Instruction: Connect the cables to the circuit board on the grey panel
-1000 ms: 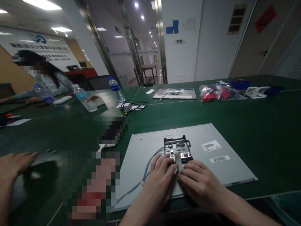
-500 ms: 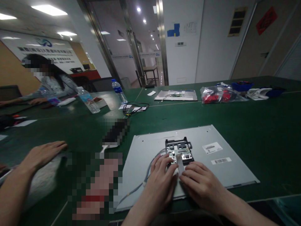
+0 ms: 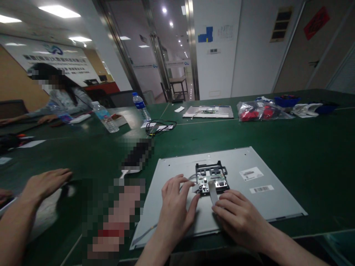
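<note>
A flat silvery panel (image 3: 266, 177) lies on the green table, with a green circuit board (image 3: 206, 180) in a black frame (image 3: 223, 170) on it. A grey flat strip (image 3: 213, 194) runs from the board towards me. My right hand (image 3: 238, 214) has its fingers pressed together at the strip's near end, pinching it. At the board's left edge is my left hand (image 3: 177, 205), thumb and fingers apart, fingertips close to a small grey piece there. Whether they grip that piece is unclear. A grey cable (image 3: 146, 232) passes under the left hand.
Another person's arm (image 3: 41, 188) rests at the left, and a person (image 3: 62, 92) sits beyond. Bottles (image 3: 141, 107), a coiled black cable (image 3: 161, 127), a second panel (image 3: 208, 112) and bagged red items (image 3: 257, 111) lie farther back.
My left hand has moved left, away from the strip, and its thumb and fingers are farther apart. More of the circuit board shows. My right hand stays at the strip.
</note>
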`<state>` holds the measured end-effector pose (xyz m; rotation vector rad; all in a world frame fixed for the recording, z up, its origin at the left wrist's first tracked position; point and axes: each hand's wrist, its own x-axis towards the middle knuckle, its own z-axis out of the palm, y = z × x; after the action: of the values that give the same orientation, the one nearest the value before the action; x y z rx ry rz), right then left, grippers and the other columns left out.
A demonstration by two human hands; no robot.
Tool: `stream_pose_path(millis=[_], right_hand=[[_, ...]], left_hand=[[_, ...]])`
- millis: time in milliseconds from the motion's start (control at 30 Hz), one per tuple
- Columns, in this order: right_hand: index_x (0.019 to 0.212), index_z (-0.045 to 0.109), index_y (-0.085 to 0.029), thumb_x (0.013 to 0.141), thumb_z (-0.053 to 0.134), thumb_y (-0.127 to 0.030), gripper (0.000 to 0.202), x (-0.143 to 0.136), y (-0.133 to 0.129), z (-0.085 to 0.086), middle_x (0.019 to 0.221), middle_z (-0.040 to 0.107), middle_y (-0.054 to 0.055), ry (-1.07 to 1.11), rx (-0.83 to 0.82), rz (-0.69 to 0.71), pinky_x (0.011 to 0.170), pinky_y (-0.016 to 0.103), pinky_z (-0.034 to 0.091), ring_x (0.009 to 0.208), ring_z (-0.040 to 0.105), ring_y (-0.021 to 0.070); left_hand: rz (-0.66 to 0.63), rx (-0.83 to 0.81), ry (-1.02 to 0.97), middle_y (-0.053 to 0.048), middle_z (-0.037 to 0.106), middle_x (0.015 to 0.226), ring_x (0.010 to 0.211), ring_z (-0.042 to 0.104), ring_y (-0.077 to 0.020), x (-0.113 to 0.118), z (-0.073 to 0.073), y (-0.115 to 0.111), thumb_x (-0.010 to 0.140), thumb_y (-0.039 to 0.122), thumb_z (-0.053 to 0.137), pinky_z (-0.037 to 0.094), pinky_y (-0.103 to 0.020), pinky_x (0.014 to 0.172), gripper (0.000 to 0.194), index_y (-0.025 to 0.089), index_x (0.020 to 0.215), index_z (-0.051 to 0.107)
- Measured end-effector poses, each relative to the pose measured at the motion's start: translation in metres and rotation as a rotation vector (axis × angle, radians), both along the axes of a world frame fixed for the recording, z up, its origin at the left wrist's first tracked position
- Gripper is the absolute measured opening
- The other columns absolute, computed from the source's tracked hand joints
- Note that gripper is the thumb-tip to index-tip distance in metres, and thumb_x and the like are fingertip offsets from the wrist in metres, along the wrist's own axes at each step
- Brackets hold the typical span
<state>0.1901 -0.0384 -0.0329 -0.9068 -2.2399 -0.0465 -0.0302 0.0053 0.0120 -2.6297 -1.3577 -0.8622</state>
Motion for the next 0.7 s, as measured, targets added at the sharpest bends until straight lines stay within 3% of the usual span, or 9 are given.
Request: stream_pose_path(millis=[700], right_hand=[[0.117, 0.062, -0.014, 0.094, 0.052, -0.014, 0.025, 0.0003, 0.0002, -0.0013, 0.104, 0.067, 0.007, 0.018, -0.026, 0.023, 0.096, 0.041, 0.045, 0.102, 0.056, 0.0228]], left_hand=[[-0.002, -0.026, 0.041, -0.010, 0.053, 0.113, 0.119, 0.045, -0.0311, 0.0002, 0.0005, 0.0003, 0.089, 0.021, 0.059, 0.033, -0.052, 0.102, 0.020, 0.020, 0.108, 0.056]])
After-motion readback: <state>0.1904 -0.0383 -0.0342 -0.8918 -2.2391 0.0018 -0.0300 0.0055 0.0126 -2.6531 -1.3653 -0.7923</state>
